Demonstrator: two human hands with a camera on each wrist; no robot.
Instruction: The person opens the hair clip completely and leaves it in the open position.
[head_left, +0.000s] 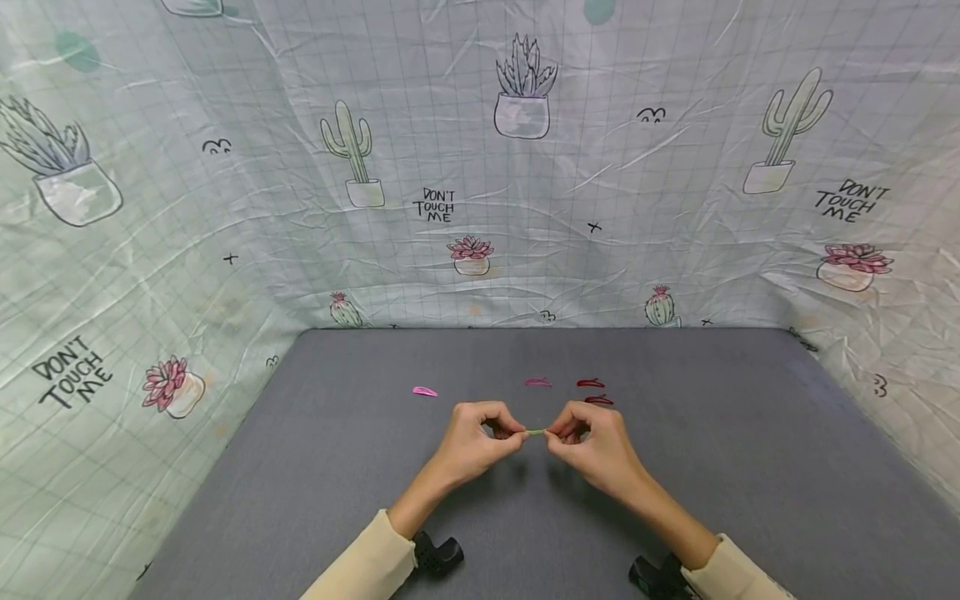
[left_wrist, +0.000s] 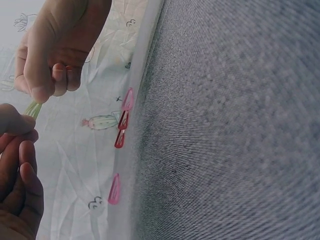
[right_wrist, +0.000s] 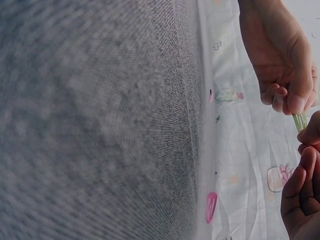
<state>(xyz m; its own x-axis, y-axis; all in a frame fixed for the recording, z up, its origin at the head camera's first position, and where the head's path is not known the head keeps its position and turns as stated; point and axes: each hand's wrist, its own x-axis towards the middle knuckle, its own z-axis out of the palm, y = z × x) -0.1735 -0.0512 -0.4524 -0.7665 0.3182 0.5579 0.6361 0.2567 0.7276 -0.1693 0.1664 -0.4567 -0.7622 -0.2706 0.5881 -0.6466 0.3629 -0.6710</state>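
A small green snap hair clip [head_left: 535,432] is stretched between both hands, just above the table. My left hand [head_left: 476,442] pinches one end of it between thumb and index finger. At the other end, the right hand [head_left: 600,443] pinches it the same way. The fingertips cover both ends, so only the green middle part [right_wrist: 299,122] shows in the right wrist view. Beyond the hands lie a pink hair clip [head_left: 424,391] to the left, a darker pink clip [head_left: 537,382] near the middle, and two red clips, one farther back [head_left: 591,383] and one nearer [head_left: 598,400].
The grey table [head_left: 337,483] reaches back to a pale curtain [head_left: 585,200] printed with cacti and plants, which also hangs along both sides. Black wrist cameras sit below the left sleeve [head_left: 367,558] and the right sleeve [head_left: 738,571].
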